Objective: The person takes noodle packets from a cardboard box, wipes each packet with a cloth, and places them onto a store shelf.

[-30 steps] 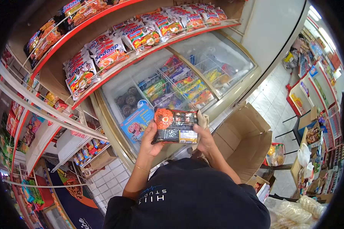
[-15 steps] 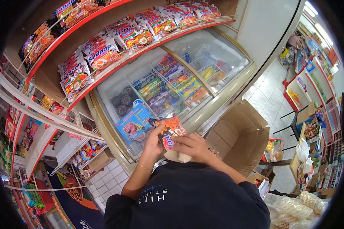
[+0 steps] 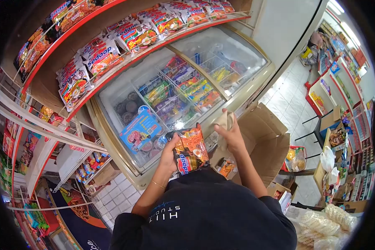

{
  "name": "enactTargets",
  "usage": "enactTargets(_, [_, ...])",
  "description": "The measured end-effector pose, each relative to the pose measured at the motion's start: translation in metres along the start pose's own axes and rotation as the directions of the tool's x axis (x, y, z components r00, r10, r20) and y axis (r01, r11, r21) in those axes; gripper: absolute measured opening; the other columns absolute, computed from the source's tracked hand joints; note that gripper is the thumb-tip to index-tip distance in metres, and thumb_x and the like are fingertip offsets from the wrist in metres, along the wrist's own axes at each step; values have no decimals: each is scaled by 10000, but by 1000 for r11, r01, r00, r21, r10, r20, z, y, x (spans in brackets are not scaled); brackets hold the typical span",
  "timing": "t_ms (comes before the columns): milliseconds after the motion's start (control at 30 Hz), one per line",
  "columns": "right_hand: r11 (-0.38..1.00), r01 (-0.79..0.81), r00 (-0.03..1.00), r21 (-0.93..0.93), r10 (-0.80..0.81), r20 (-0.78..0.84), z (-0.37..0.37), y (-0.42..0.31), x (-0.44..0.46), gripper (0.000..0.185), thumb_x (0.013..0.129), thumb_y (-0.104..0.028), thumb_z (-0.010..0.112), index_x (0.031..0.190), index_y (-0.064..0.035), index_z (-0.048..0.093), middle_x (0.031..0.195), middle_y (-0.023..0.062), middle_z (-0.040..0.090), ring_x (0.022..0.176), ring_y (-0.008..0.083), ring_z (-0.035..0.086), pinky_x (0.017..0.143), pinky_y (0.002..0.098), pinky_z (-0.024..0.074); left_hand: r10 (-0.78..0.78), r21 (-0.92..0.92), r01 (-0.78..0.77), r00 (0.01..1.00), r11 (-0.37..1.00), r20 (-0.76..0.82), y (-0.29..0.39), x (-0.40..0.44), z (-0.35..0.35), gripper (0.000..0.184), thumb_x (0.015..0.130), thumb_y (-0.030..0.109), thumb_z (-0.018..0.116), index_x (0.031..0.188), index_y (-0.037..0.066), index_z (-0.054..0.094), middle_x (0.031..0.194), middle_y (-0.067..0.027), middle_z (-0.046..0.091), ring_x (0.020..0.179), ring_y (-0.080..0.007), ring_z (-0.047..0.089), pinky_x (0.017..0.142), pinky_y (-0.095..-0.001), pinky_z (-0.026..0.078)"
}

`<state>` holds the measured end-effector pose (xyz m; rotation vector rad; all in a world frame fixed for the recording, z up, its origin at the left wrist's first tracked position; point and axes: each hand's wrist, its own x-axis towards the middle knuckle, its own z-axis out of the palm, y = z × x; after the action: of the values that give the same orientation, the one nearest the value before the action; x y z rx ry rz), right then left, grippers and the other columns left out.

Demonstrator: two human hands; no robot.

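My left hand (image 3: 169,157) grips a black and orange instant noodle packet (image 3: 191,149) by its left edge, front side up, close to my chest. To the right, my right hand (image 3: 232,135) is closed on a beige cloth (image 3: 223,125), held a little apart from the packet. Below that hand stands an open cardboard box (image 3: 266,143), with a similar noodle packet (image 3: 227,167) showing inside. In front of me lies a glass-topped chest freezer (image 3: 233,109) with a blue sticker (image 3: 141,130) on its lid.
A red-edged shelf (image 3: 125,62) holding several white noodle packets (image 3: 102,58) juts over the freezer. Black noodle packets (image 3: 34,50) sit on a higher shelf. At right are a black chair (image 3: 318,129) and plastic bags (image 3: 329,160).
My right hand has moved away from the packet, up and right, carrying the cloth. The packet now faces up more fully in my left hand.
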<state>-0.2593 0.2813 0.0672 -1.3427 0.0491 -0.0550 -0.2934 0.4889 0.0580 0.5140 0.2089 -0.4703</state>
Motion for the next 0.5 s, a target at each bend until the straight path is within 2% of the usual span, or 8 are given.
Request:
enactTargets(100, [996,-59,998,66,61,-32,-13,21,8,615,683,-82,719,1194,-36,379,1040,61,517,964,172,499,823,298,397,14,12,-14,1000,1000,-22,-5,0,-4,404,882,294,470,1116,-35,478,1071,-161,569,941,-264,580,836,-397,458])
enactTargets(167, [948,-264,958,180,279,-62,-28,36,10,536,706,-75,698,1161,-34,418,997,54,549,923,160,523,793,304,423,18,12,-18,1000,1000,7,-4,-3,-1,416,886,294,454,1135,-38,467,1095,-165,558,974,-273,564,861,-403,441])
enactTargets(233, [950,-232,956,210,263,-134,-16,29,2,398,751,-68,651,1108,-37,479,989,52,562,889,142,536,754,300,444,-31,-67,35,998,997,48,-7,-6,0,441,892,311,433,1158,-40,452,1116,-173,544,1001,-280,549,884,-409,423])
enactTargets(333, [999,23,999,34,-22,-46,7,16,-17,245,790,-67,583,1034,-93,567,1041,63,562,912,170,545,760,303,442,-55,-24,55,998,998,34,-16,-5,-7,458,897,323,415,1175,-40,435,1140,-174,529,1022,-283,536,900,-418,410])
enactTargets(367, [911,257,966,-323,-247,71,14,7,-23,290,769,-50,579,1050,-123,569,1111,83,526,945,178,539,777,329,440,-74,-11,75,996,997,57,-19,-3,-5,457,897,322,412,1176,-40,433,1143,-172,527,1025,-282,533,904,-420,407])
enactTargets(400, [648,471,879,-599,-402,256,21,-5,-29,340,747,-33,575,1065,-154,571,1181,103,491,978,186,534,794,354,438,-45,81,42,998,996,40,-23,-3,0,486,898,372,392,1190,-15,426,1167,-156,510,1036,-276,526,899,-416,412])
enactTargets(467, [313,663,743,-680,-385,548,40,-30,-46,493,641,-85,621,1107,-231,558,1228,28,476,1140,255,433,965,564,218,51,196,-31,994,980,-94,-28,-9,19,502,896,398,381,1203,3,417,1182,-145,498,1053,-270,514,903,-412,409])
enactTargets(500, [259,732,681,-630,-265,683,41,-27,-49,517,642,-128,638,1136,-245,541,1279,-16,435,1180,218,404,958,637,126,167,317,-94,963,944,-212,-30,-10,24,518,894,424,370,1217,21,408,1197,-134,485,1071,-264,501,908,-409,406])
